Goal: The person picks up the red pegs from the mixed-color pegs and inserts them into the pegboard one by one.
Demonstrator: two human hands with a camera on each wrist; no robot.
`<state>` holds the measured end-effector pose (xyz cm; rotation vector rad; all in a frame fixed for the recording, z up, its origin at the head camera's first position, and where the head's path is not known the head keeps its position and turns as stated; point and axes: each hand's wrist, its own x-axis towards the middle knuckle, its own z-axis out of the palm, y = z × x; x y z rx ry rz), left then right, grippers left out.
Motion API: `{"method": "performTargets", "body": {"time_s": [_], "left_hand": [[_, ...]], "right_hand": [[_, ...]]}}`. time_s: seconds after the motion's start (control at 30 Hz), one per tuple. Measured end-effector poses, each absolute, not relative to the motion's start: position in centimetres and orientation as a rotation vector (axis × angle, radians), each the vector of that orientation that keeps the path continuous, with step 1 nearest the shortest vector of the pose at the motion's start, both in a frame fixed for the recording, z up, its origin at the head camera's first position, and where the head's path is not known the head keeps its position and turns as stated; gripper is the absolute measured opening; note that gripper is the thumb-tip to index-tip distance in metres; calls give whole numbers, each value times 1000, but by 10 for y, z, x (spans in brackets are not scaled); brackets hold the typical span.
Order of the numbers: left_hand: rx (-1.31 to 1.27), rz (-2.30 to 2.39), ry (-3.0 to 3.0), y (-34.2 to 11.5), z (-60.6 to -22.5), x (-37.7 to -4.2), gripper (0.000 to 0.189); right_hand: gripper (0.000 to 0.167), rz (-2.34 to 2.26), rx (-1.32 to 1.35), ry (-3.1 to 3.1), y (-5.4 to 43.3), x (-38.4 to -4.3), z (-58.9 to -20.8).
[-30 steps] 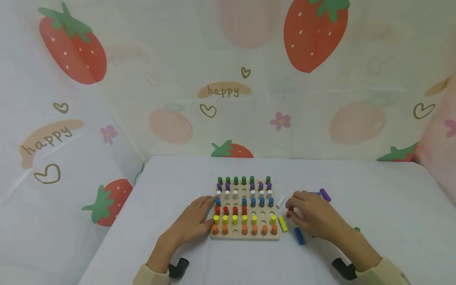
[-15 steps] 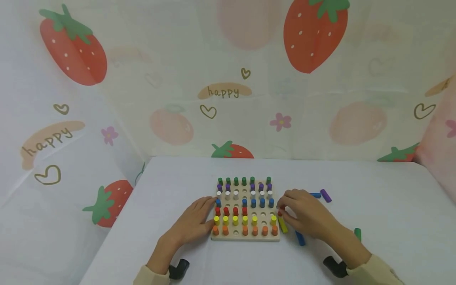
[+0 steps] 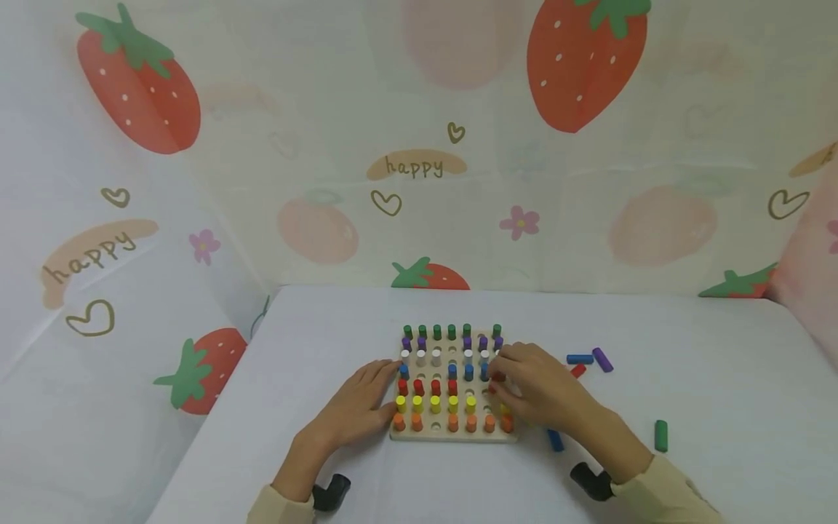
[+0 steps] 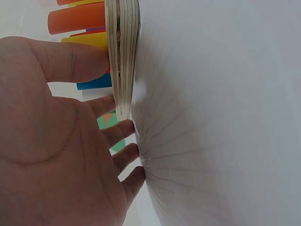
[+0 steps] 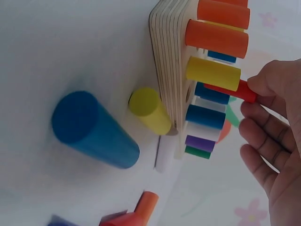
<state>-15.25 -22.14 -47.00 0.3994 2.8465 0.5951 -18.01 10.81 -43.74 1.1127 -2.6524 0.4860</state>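
A wooden peg board [image 3: 452, 438] with rows of coloured round pegs lies on the white table. My left hand [image 3: 353, 407] rests at its left side, fingers spread; in the left wrist view the thumb [image 4: 77, 61] presses on the board's edge beside a yellow peg. Over the board's right side is my right hand [image 3: 546, 386]. Between thumb and forefinger it pinches a red peg [image 5: 244, 92], whose far end is hidden behind a standing yellow peg [image 5: 214, 74] in the right wrist view. The red row has pegs at its left and bare holes farther right.
Right of the board lie loose pegs: a blue one [image 3: 580, 359], a purple one [image 3: 603, 359], a red one [image 3: 578, 371], a green one [image 3: 661, 436] and another blue one [image 3: 556, 439]. Yellow [image 5: 150, 110] and white [image 5: 165, 153] pegs lie close beside the board.
My right hand has carried the red peg leftward from the table to over the board's right side, uncovering loose blue, red and green pegs. My left hand stays at the board's left side.
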Motion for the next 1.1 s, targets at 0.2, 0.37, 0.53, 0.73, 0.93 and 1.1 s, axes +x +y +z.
{"method": "performTargets", "body": {"time_s": [0.2, 0.37, 0.53, 0.73, 0.93, 1.1], "left_hand": [[402, 597, 2850, -221, -470, -153, 70], [404, 591, 2851, -221, -471, -154, 70], [403, 596, 2851, -221, -471, -154, 70], [403, 597, 2847, -219, -473, -156, 70], [408, 601, 2836, -217, -473, -156, 70], [393, 601, 2846, -217, -471, -155, 70]], "right_hand": [[12, 523, 1143, -2630, 103, -181, -438], [11, 552, 1176, -2615, 99, -182, -439], [8, 551, 1205, -2620, 96, -183, -440], [7, 553, 1215, -2623, 96, -183, -440], [10, 541, 1221, -2615, 94, -184, -442], [10, 526, 1242, -2615, 87, -187, -443]]}}
